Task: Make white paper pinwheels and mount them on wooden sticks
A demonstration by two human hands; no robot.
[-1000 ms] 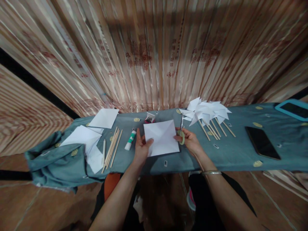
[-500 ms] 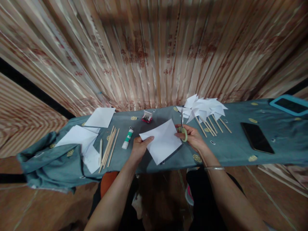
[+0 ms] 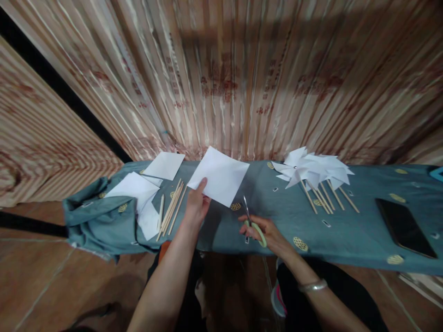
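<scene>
Head view, read remotely by me. Left hand (image 3: 197, 201) pinches white sheet (image 3: 221, 175), thumb on top; sheet raised over blue-green cloth (image 3: 221, 236), between wooden sticks (image 3: 170, 210) and paper pinwheels (image 3: 311, 169). Right hand (image 3: 266, 232) grasps scissors (image 3: 248, 215), fingers curled about handle, blades clear of sheet. Step, I judge: sheet in hand, cutting not under way; any cut calls for steady sheet, blades brought to edge. Sheet roughly square, no clear long axis, one corner toward curtain (image 3: 226, 69); scissors' long axis slants, tips away from wearer, slightly leftward.
</scene>
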